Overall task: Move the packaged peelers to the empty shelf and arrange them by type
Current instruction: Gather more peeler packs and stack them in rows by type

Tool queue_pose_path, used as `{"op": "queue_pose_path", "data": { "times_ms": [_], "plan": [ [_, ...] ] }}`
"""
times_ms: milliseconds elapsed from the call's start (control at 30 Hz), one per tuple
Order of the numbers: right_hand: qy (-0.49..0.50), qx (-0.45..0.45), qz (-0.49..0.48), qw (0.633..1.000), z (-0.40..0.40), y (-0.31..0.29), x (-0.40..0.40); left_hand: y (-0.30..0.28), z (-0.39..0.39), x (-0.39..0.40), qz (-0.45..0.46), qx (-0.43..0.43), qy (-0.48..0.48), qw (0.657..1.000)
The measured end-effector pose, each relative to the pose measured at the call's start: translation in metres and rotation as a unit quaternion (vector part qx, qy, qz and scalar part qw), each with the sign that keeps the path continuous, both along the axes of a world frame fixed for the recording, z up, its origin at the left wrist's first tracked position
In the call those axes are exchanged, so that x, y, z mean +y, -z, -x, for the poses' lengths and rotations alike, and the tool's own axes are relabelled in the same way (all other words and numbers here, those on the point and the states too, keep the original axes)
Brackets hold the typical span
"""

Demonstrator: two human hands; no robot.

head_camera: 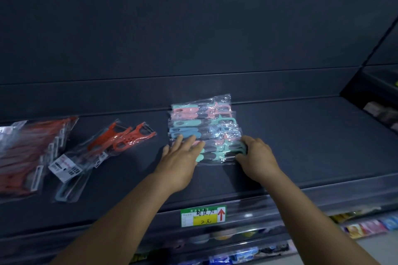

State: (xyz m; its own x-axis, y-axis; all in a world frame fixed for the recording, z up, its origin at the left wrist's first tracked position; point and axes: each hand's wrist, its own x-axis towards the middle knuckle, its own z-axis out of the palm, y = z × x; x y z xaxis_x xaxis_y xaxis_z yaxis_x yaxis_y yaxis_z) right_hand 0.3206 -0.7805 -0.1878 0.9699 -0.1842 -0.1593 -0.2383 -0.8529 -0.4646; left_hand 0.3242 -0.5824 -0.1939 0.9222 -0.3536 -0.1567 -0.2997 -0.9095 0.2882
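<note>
A row of pastel peelers point(202, 122) in clear bags, teal, pink and blue, lies overlapped on the dark shelf point(301, 135) at the middle. My left hand point(183, 155) rests flat, fingers spread, on the row's near left end. My right hand point(256, 157) curls around the near right end, fingers on the teal heads of the nearest packs. Left of them lie orange Y-shaped peelers point(122, 140) in bags with a blue-grey one point(69, 189) beneath. A larger heap of orange packaged peelers point(28, 157) sits at the far left.
A green and yellow price tag point(203, 216) with a red arrow hangs on the shelf's front rail. Lower shelves hold colourful goods point(366, 226). The shelf's back wall point(193, 28) rises dark behind. Another shelf unit point(379, 101) stands at the right.
</note>
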Motion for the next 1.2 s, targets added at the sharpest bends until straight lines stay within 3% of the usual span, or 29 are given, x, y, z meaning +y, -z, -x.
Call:
{"op": "queue_pose_path", "data": {
  "times_ms": [333, 567, 1033, 1200],
  "plan": [
    [-0.014, 0.006, 0.037, 0.999, -0.008, -0.001, -0.001, 0.002, -0.009, -0.007, -0.003, 0.026, 0.008, 1.000],
    [-0.083, -0.054, 0.074, 0.992, 0.000, -0.008, 0.023, -0.008, -0.001, 0.003, -0.019, -0.015, 0.005, 1.000],
    [-0.263, -0.082, 0.056, 0.960, -0.013, -0.018, 0.163, -0.020, 0.017, 0.134, -0.057, -0.109, -0.156, 0.980],
    [-0.291, -0.073, 0.060, 0.952, -0.032, -0.015, 0.196, -0.017, 0.007, 0.165, -0.090, -0.092, -0.194, 0.973]
  ]
}}
